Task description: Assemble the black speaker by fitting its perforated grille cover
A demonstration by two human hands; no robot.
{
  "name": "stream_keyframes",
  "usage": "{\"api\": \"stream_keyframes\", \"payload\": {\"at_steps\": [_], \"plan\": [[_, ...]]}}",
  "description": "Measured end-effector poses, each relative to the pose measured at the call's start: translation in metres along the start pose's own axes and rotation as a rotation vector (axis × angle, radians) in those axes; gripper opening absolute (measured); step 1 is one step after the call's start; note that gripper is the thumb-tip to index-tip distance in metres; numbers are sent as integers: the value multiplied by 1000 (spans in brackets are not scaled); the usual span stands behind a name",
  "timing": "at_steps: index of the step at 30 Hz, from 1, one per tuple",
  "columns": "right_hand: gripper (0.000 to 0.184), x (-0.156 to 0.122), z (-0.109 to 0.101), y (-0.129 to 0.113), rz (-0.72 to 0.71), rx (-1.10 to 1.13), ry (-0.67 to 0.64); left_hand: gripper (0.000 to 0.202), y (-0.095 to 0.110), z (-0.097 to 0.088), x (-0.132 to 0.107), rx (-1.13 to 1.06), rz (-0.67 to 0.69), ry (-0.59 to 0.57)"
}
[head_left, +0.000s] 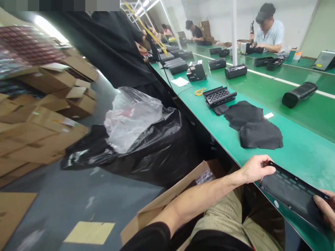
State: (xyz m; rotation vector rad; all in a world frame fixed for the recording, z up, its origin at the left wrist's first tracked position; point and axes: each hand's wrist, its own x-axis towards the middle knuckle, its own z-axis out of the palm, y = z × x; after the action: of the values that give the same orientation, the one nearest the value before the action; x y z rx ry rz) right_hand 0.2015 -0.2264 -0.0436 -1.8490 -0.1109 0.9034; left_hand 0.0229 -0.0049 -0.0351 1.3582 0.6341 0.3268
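A black slotted plastic cover [290,190] is tilted at the near edge of the green bench, its hollow side facing up with a dark sheet lying in it. My left hand [258,169] pinches its far left corner between thumb and fingers. At the opposite end my right hand [326,205] grips the rim, thumb on the inside; the picture edge cuts part of this hand off. Just beyond lie piles of black cloth pieces [261,134], [243,114]. Another slotted cover [219,96] rests behind them on the bench.
Black cylindrical units [299,94] stand along the green bench [295,157]. A yellow cord loop [200,91] lies near a boxy device [196,70]. Left of my legs are an open carton [167,200] and a black bag [157,153]. Co-workers sit or stand along the bench.
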Motion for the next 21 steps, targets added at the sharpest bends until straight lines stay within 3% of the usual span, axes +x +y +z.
{"api": "stream_keyframes", "payload": {"at_steps": [8, 17, 21], "plan": [[88, 7, -5, 9, 2, -22, -24, 30, 1, 0, 0, -1, -22, -3], [95, 9, -5, 6, -17, -134, 14, 22, 1, -1, -1, -6, -41, -23], [74, 1, 0, 4, -144, -263, 65, 21, 3, -1, -2, -2, -39, -27]]}}
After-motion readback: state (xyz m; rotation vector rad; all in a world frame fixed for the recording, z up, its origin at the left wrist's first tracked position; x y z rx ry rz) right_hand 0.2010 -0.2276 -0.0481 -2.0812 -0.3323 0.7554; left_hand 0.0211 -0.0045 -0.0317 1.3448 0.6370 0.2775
